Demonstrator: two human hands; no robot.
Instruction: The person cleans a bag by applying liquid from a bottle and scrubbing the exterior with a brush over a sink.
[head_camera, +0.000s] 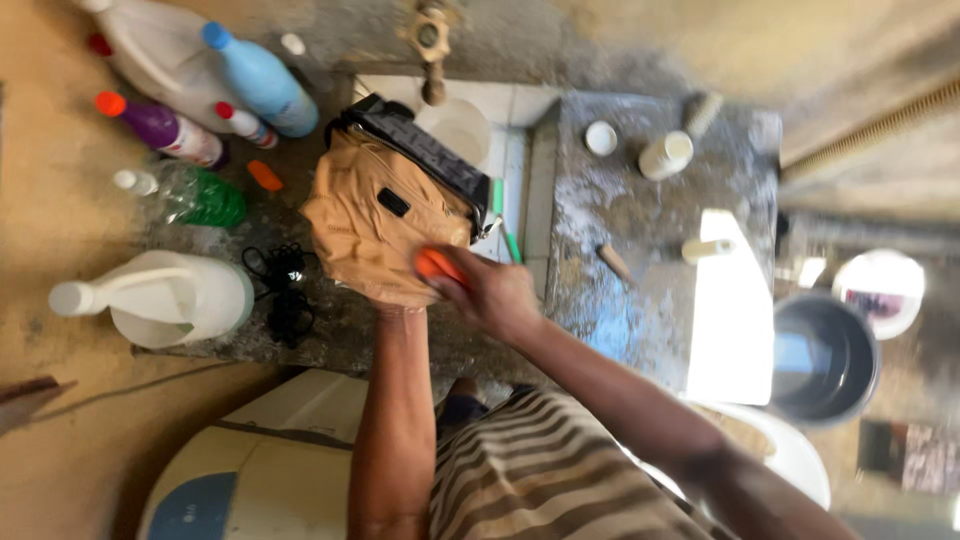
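Note:
A tan cloth bag (372, 215) with a black patterned strap is held up over the worn stone counter (640, 220). My left hand (398, 300) is under the bag, mostly hidden by the cloth, holding it from below. My right hand (490, 290) presses a small orange object (438, 264) against the bag's lower right side. What the orange object is I cannot tell.
Several bottles stand at the left: a blue one (262, 80), a purple one (160, 127), a green one (195, 195) and a white jug (160, 297). A black cord (285, 290) lies by the bag. A brass tap (432, 40) and small sink (470, 125) are behind. A dark bucket (825, 355) stands right.

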